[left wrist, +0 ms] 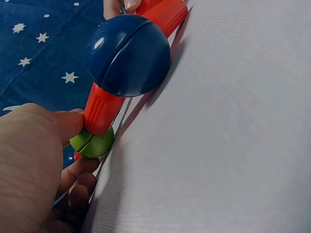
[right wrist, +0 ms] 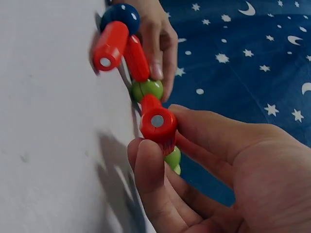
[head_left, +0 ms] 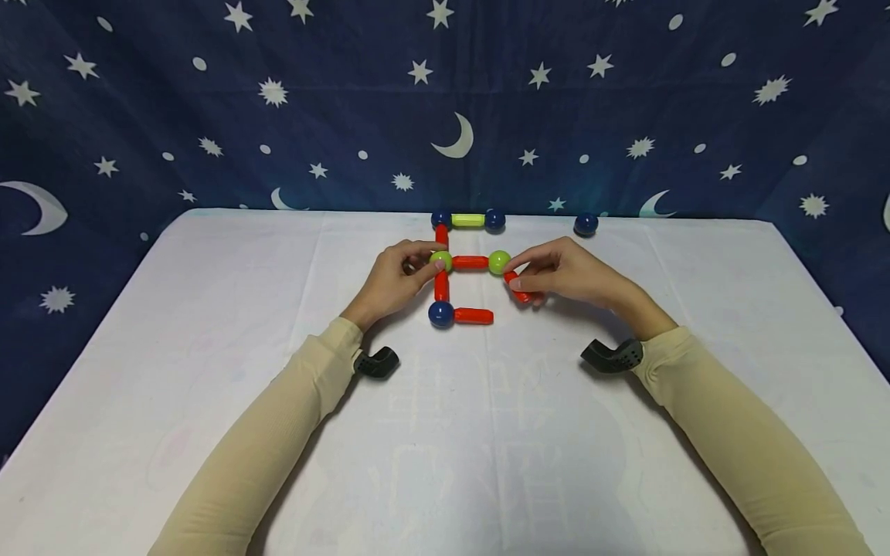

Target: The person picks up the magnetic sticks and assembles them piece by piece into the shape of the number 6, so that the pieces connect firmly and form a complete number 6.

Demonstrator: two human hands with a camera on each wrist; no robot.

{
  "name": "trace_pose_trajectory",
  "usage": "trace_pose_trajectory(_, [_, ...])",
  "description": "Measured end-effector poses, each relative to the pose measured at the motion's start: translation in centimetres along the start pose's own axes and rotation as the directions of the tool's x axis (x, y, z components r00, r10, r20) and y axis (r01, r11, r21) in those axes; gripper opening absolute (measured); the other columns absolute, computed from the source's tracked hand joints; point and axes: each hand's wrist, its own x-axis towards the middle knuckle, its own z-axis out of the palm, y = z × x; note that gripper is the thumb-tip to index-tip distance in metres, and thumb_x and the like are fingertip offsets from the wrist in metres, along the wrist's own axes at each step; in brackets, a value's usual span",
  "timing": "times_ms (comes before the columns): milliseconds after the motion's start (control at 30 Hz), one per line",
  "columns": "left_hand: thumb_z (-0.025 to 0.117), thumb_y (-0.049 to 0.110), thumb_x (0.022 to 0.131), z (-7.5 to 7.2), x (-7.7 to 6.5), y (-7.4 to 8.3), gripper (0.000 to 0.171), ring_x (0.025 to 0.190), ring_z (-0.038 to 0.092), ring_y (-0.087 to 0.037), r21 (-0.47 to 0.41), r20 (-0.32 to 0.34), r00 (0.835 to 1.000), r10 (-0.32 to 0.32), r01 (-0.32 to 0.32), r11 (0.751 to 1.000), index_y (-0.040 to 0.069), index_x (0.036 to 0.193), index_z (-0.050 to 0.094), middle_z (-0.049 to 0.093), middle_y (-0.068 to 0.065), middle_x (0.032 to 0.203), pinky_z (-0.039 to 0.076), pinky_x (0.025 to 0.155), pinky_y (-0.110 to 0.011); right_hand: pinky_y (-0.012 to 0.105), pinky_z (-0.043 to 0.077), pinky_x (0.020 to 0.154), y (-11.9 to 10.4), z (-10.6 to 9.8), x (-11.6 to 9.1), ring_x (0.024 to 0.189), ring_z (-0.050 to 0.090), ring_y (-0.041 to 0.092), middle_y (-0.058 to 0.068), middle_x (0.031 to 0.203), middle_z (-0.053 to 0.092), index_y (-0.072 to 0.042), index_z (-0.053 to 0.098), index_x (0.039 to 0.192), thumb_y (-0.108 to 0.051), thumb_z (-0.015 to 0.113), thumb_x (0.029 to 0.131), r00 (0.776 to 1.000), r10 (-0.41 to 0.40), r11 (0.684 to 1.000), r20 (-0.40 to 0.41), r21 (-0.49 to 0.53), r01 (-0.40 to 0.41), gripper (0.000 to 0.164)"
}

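My left hand pinches a green ball between thumb and fingers. Red rods join this ball to a blue ball behind it and another blue ball in front. A third red rod runs right to a second green ball. Close by that ball, my right hand holds a separate red rod between thumb and fingers, its round silver end facing the right wrist camera. From the front blue ball a red rod points right with its far end free.
At the back, a yellow-green rod links the rear blue ball to another blue ball. One loose blue ball sits near the table's far edge. A white cloth covers the table, and a starry blue curtain hangs behind.
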Motion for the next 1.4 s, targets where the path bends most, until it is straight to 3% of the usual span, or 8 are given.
trace_pose_trajectory(400, [0.068, 0.019, 0.099, 0.0, 0.1, -0.1, 0.030, 0.089, 0.056, -0.024, 0.000, -0.003, 1.000, 0.002, -0.002, 1.000, 0.010, 0.127, 0.071, 0.063, -0.009, 0.102, 0.046, 0.078, -0.034, 0.035, 0.060, 0.069, 0.2, 1.9, 0.6, 0.068, 0.071, 0.025, 0.018, 0.090, 0.072, 0.005, 0.068, 0.123, -0.007, 0.073, 0.093, 0.995, 0.027, 0.994, -0.093, 0.110, -0.017, 0.032])
trace_pose_trajectory(700, [0.068, 0.019, 0.099, 0.1, 0.1, -0.2, 0.030, 0.090, 0.056, -0.024, -0.008, -0.005, 1.000, 0.004, -0.004, 1.000, 0.010, 0.127, 0.071, 0.063, -0.010, 0.103, 0.046, 0.078, -0.034, 0.035, 0.060, 0.069, 0.1, 2.7, 0.8, 0.068, 0.071, 0.025, 0.020, 0.094, 0.071, 0.004, 0.068, 0.123, -0.009, 0.076, 0.092, 0.990, 0.034, 0.995, -0.137, 0.099, -0.021, 0.034])
trace_pose_trajectory(1400, [0.067, 0.019, 0.099, 0.1, 0.0, 0.0, 0.030, 0.090, 0.055, -0.025, -0.003, 0.004, 1.000, -0.001, 0.001, 1.000, 0.010, 0.128, 0.071, 0.062, -0.010, 0.103, 0.046, 0.078, -0.033, 0.030, 0.058, 0.065, -0.7, 2.7, 0.5, 0.070, 0.070, 0.024, 0.012, 0.089, 0.073, -0.001, 0.071, 0.123, -0.010, 0.075, 0.092, 0.989, -0.001, 0.993, -0.147, -0.119, -0.016, 0.033])
